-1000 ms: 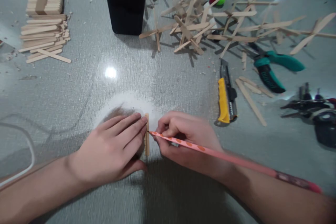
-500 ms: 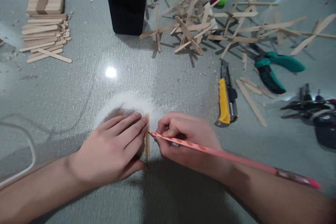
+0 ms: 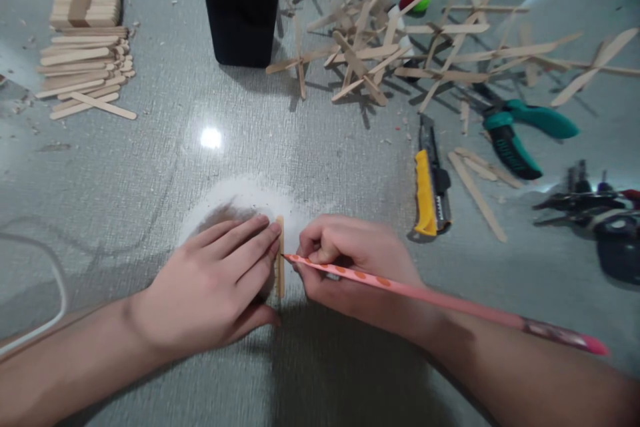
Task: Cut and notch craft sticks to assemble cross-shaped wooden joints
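My left hand (image 3: 220,273) lies palm down on the table with its fingers stretched out, the fingertips at the left edge of a short wooden craft stick (image 3: 281,273). Small marks show along that edge, but what lies under the palm is hidden. In my right hand (image 3: 350,260) a pink pencil (image 3: 400,287) with orange spots is pinched between the fingers. Its dark tip meets the stick near the middle, and the long shaft slants back over my right forearm.
Bundled and loose craft sticks (image 3: 83,57) lie at the far left. A black box-like object (image 3: 243,13) stands at the back. Joined crossed sticks (image 3: 360,60) spread across the back right. Nearer are a yellow utility knife (image 3: 426,193), teal-handled pliers (image 3: 515,137) and a white cable (image 3: 60,280).
The pencil tip has shifted very slightly along the stick toward me. Both hands otherwise stay in place.
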Motion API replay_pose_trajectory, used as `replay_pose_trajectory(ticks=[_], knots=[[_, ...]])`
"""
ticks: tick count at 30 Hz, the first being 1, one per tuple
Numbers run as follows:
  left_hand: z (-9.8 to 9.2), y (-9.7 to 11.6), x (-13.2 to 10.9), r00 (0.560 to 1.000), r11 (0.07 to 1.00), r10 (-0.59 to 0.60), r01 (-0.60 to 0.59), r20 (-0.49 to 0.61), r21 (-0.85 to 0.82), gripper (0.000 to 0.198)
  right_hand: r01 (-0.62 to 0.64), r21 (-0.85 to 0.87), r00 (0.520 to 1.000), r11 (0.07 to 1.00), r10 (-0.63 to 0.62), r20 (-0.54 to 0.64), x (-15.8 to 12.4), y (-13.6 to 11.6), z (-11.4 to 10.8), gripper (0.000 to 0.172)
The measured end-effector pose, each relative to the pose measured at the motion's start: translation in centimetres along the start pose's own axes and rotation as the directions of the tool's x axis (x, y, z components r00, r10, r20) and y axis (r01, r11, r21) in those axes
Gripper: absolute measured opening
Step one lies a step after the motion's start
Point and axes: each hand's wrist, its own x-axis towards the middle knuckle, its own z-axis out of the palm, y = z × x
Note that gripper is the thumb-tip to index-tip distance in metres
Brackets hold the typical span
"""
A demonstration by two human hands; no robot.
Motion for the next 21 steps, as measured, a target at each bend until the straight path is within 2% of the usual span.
replay_pose_trajectory(ticks=[9, 15, 21], knots=[[-0.06, 0.03, 0.05, 1.000, 1.000, 0.002, -0.002, 0.007, -0.010, 0.058, 0.005, -0.043, 1.000, 0.999, -0.006, -0.026, 0.02, 0.06, 0.06, 0.036], [-0.05, 0.02, -0.08, 1.000, 1.000, 0.002, -0.002, 0.012, -0.018, 0.062, 0.005, 0.018, 0.999, 1.000, -0.006, 0.050, 0.08, -0.01, -0.18, 0.033], [0.07, -0.02, -0.08, 1.000, 1.000, -0.003, 0.003, 0.010, -0.010, 0.061, 0.010, -0.004, 1.000, 1.000, -0.010, -0.013, 0.28, -0.12, -0.09, 0.034]])
